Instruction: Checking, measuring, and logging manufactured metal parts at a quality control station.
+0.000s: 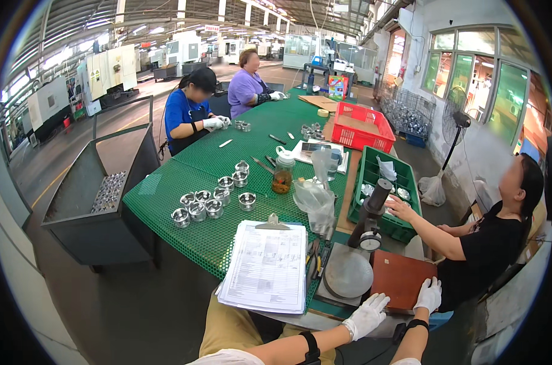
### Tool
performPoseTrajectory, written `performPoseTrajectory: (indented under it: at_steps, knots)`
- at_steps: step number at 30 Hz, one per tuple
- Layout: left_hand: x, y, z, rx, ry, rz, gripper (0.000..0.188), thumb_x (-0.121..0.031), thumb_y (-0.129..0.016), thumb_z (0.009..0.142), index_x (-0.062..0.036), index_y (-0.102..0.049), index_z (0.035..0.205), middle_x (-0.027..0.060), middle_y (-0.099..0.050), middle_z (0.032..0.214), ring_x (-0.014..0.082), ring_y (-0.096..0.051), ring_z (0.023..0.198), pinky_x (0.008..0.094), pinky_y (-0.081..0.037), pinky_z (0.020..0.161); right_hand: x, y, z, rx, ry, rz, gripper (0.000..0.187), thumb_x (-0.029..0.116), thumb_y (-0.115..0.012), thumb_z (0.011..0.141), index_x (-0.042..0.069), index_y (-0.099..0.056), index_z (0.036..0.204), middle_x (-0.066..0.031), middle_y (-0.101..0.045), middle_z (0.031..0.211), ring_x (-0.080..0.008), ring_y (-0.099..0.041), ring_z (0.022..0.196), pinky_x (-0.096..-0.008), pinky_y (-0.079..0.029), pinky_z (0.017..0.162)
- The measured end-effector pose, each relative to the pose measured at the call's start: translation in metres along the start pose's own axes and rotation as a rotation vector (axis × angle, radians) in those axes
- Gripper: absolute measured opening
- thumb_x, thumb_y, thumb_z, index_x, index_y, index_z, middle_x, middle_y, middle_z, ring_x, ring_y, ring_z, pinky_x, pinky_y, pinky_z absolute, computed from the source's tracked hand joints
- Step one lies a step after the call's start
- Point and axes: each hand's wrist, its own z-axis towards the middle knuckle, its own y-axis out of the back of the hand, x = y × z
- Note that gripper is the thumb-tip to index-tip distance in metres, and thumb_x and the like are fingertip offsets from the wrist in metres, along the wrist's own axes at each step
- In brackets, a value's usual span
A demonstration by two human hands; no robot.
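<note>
Both my hands wear white gloves and sit at the near edge of a flat reddish-brown box or board [403, 277]. My left hand [367, 315] is open, its fingers stretched out by the near left corner. At the right edge my right hand [429, 295] rests on the surface, fingers apart. Left of the board stands a dial gauge stand with a dark column [373, 207], a round dial [370, 241] and a round grey metal plate [349, 272]. Pliers [314, 258] lie beside it. Further left is a clipboard with printed forms [267, 264].
Several shiny metal ring parts [214, 208] stand on the green table mat [190, 167]. Behind the gauge are a green crate [358, 210] and a red crate [367, 143]. A co-worker [495, 231] reaches in from the right; two others sit far left. A metal cart [99, 225] stands left.
</note>
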Motion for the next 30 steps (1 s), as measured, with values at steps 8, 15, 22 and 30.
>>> performPoseTrajectory:
  at_steps: [8, 15, 22, 30]
  knots:
    - [0.001, -0.015, -0.003, -0.054, 0.037, -0.044, 0.026, -0.019, -0.053, 0.085, 0.0020, -0.067, 0.089, 0.0221, -0.047, 0.137, 0.0377, -0.042, 0.130, 0.0460, -0.030, 0.112, 0.002, 0.004, -0.003, 0.014, 0.009, -0.002, 0.042, 0.036, -0.046, 0.093, 0.007, -0.061, 0.121, -0.0181, -0.053, 0.133, -0.0354, -0.054, 0.116, -0.0418, -0.045, 0.096]
    - [-0.002, -0.004, 0.000, 0.004, 0.010, 0.012, 0.024, -0.020, -0.054, 0.083, 0.0009, -0.066, 0.086, 0.0221, -0.049, 0.136, 0.0376, -0.044, 0.128, 0.0455, -0.032, 0.110, -0.004, -0.001, -0.001, -0.001, 0.009, -0.020, 0.041, 0.035, -0.046, 0.093, 0.008, -0.061, 0.121, -0.0178, -0.054, 0.132, -0.0348, -0.054, 0.115, -0.0421, -0.045, 0.095]
    - [0.002, -0.007, 0.000, -0.083, 0.030, -0.011, 0.023, -0.019, -0.055, 0.083, 0.0001, -0.066, 0.084, 0.0226, -0.049, 0.135, 0.0378, -0.044, 0.128, 0.0462, -0.031, 0.111, 0.006, 0.008, -0.003, 0.014, 0.027, -0.022, 0.044, 0.036, -0.045, 0.094, 0.007, -0.060, 0.123, -0.0196, -0.054, 0.132, -0.0345, -0.054, 0.117, -0.0419, -0.045, 0.096]
    - [-0.003, -0.004, -0.003, -0.007, 0.024, 0.012, 0.023, -0.019, -0.053, 0.085, 0.0001, -0.066, 0.088, 0.0226, -0.049, 0.136, 0.0379, -0.044, 0.129, 0.0460, -0.031, 0.112, 0.000, 0.004, -0.004, 0.028, 0.008, 0.008, 0.045, 0.037, -0.044, 0.094, 0.007, -0.061, 0.124, -0.0194, -0.052, 0.134, -0.0343, -0.052, 0.119, -0.0405, -0.042, 0.099]
